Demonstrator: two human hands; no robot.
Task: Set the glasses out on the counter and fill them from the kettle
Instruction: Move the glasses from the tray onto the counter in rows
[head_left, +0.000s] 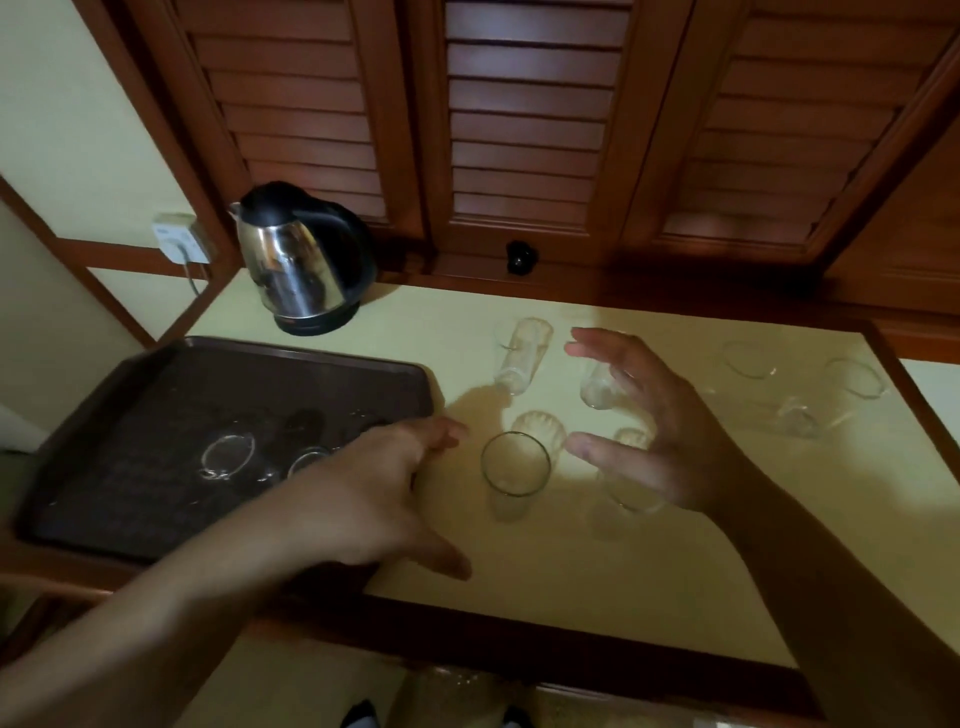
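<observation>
Several clear glasses stand on the pale yellow counter (623, 597). One glass (515, 467) stands between my hands, another (523, 356) stands further back, and two more (748, 361) are at the far right. My left hand (384, 493) hovers with spread fingers just left of the near glass, holding nothing. With its fingers also spread, my right hand (654, 421) hangs over two other glasses (597, 387) and partly hides them. Two glasses (228, 454) remain on the dark brown tray (156, 374). The steel kettle (301, 260) sits on its base at the back left.
Louvred wooden doors (530, 114) rise behind the counter, with a small black knob (519, 257) on the ledge. A wall socket (176, 236) with a cord is left of the kettle. The counter has a dark wooden rim (519, 631).
</observation>
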